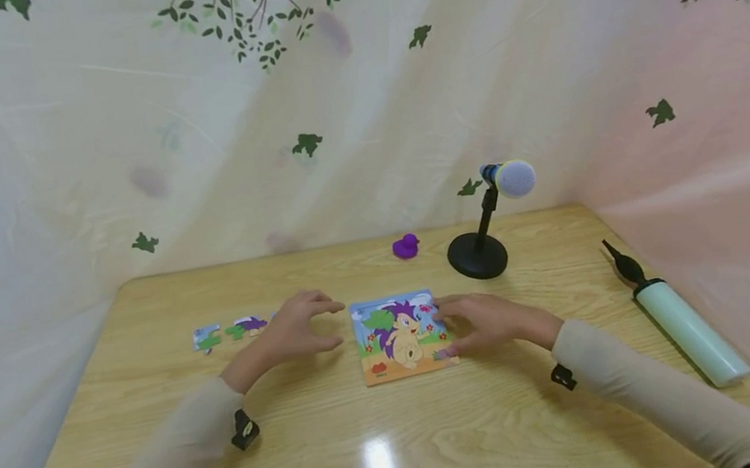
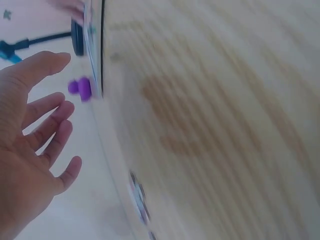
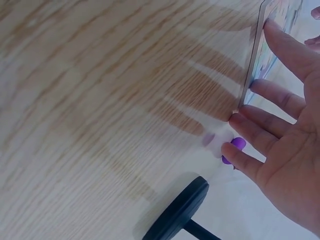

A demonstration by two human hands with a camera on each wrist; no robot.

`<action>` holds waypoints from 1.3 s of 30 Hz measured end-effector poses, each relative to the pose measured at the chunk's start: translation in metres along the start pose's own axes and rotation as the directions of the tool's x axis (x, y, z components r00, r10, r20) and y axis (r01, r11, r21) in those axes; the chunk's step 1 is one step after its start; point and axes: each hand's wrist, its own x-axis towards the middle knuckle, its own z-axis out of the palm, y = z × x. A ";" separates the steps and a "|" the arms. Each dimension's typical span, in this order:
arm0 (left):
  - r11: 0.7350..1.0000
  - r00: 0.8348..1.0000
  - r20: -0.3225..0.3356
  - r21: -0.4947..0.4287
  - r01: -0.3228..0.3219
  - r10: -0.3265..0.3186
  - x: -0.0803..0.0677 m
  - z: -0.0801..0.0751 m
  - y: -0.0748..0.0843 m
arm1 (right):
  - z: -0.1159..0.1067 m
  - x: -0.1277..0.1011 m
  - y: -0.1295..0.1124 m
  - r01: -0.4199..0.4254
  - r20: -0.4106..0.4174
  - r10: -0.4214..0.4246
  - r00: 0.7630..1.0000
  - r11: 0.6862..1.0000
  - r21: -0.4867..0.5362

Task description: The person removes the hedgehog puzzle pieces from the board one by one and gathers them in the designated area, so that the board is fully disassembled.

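Observation:
A square jigsaw puzzle [image 1: 398, 322] with a purple-haired hedgehog picture lies flat on the wooden table. To its left, the left hand [image 1: 294, 330] hovers with thumb and fingers spread, apart from the board. In the left wrist view this hand [image 2: 30, 115] holds nothing. The right hand [image 1: 491, 318] touches the puzzle's right edge, thumb and index finger set apart along it. From the right wrist, the fingers of that hand [image 3: 290, 135] look nearly straight against the board's side. Loose puzzle pieces [image 1: 208, 338] lie left of the board, partly hidden behind the left hand.
A small purple duck [image 1: 406, 247] sits near the table's back edge. Right of it stands a microphone [image 1: 514, 179] on a black round base [image 1: 477, 255]. At the far right lies a pale green hand pump [image 1: 689, 329] with a black nozzle. A leaf-printed curtain [image 1: 352, 104] hangs behind.

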 end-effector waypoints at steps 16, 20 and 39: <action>1.000 0.982 0.190 0.020 0.001 -0.005 0.028 0.029 0.029 | -0.001 0.014 -0.013 0.130 0.009 -0.130 0.992 0.991 -0.036; 1.000 0.979 0.202 0.016 0.008 -0.011 0.029 0.031 0.028 | 0.001 0.018 -0.014 0.161 0.036 -0.159 0.987 0.985 -0.058; 0.999 0.962 0.270 -0.016 -0.029 0.032 0.037 0.031 0.033 | 0.003 0.021 -0.015 0.177 0.055 -0.174 0.983 0.982 -0.065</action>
